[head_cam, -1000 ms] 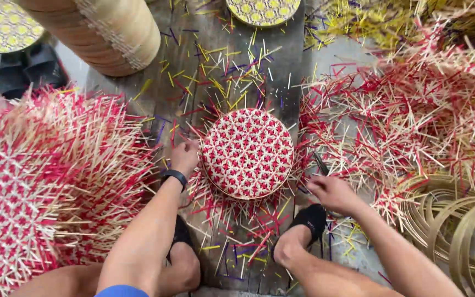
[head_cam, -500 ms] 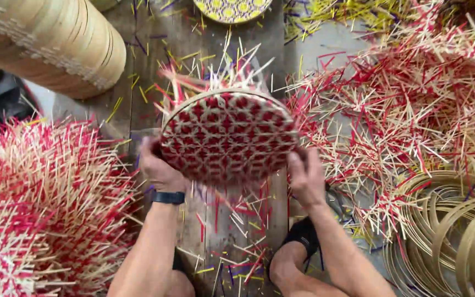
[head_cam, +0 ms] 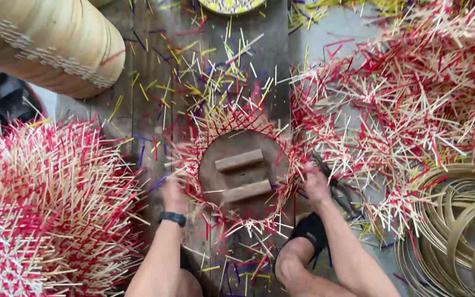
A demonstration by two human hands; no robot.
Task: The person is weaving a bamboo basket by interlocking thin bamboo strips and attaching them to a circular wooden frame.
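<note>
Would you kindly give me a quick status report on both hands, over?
Left hand and right hand rest at either side of a round wooden form, holding nothing. Cut red and pale strips ring it. Shears lie beside the right hand.

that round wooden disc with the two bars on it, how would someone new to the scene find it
Start at the dark plank floor in the middle. Between the left hand and right hand lies a ring of red and pale cut strips. The round wooden disc fills it: plain brown, bearing two raised bars, unlike the spiky woven mats around it.
</note>
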